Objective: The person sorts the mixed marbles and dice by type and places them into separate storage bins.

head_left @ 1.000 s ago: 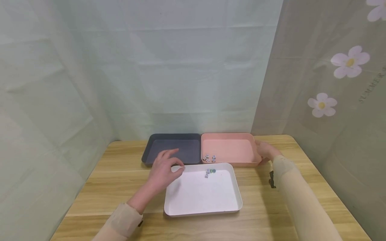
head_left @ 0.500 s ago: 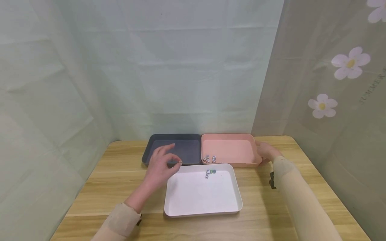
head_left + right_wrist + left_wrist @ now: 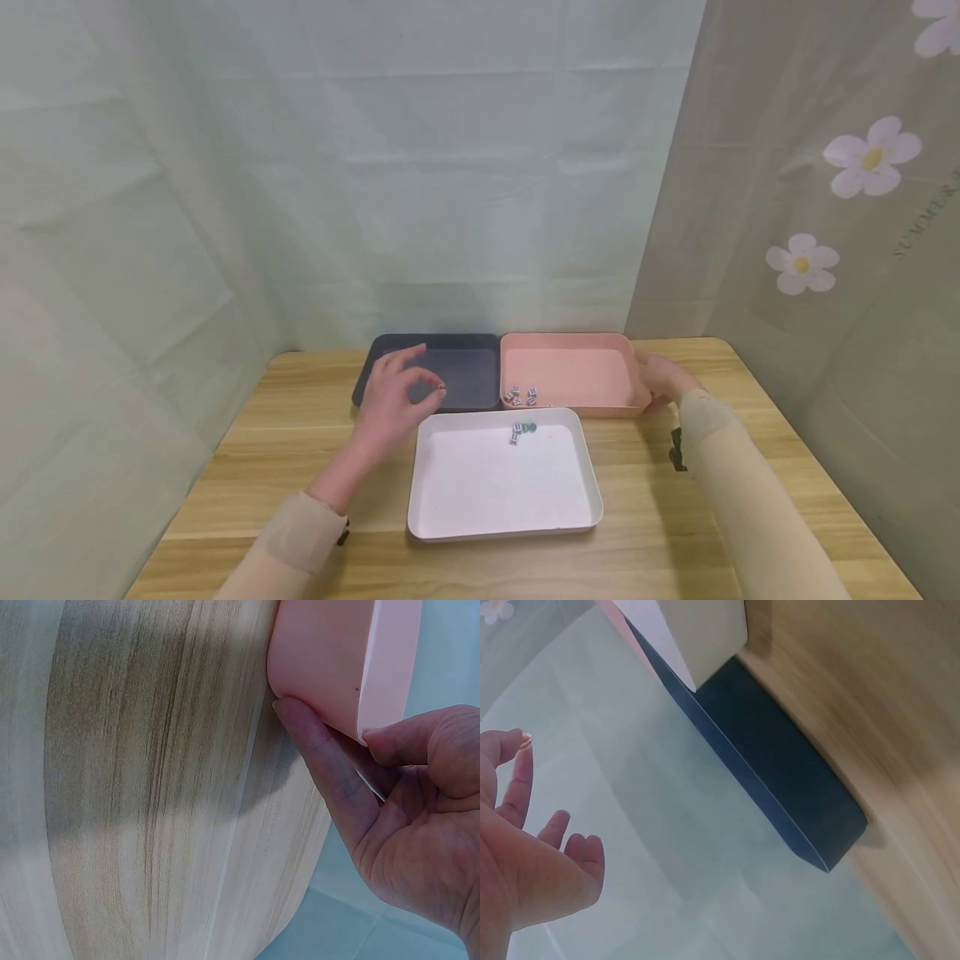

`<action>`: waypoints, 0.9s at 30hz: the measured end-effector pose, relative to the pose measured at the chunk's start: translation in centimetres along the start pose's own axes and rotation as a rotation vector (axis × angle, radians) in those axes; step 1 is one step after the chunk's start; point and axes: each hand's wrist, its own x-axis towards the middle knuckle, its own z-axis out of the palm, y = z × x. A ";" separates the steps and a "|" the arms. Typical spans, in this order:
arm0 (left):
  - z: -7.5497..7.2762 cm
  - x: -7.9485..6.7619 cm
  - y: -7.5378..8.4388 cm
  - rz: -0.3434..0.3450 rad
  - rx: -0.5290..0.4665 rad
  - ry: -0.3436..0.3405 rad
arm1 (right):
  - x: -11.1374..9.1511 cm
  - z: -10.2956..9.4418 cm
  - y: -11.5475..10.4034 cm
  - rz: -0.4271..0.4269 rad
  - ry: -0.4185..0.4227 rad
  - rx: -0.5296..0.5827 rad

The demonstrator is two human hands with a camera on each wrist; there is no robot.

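My left hand [image 3: 390, 400] pinches a tiny pale, shiny piece [image 3: 526, 740] between thumb and index fingertip, the other fingers spread. It hovers over the front left of the dark blue tray [image 3: 491, 367]; the piece is too small for me to tell its kind. At the far right, my right hand [image 3: 420, 817] holds the right end of the pink tray [image 3: 570, 336], thumb on the rim and a finger under the corner. Several white dice [image 3: 516, 395] lie in that tray's front left. The white tray [image 3: 502, 492] holds a few dice [image 3: 515, 435] and green round pieces [image 3: 531, 427].
All three trays stand on a wooden table [image 3: 255, 467], dark blue and pink side by side at the back, white in front of them. Behind hangs a pale curtain [image 3: 450, 167]; a grey flowered cloth [image 3: 720, 208] covers the right side.
My left hand has moved left and away from me, from the white tray's back left corner to over the dark blue tray, still pinching the piece. The right hand stays on the pink tray.
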 end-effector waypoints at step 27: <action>-0.1 4.2 -3.9 -0.150 0.043 -0.048 | 0.0 0.1 -0.2 0.003 0.006 0.008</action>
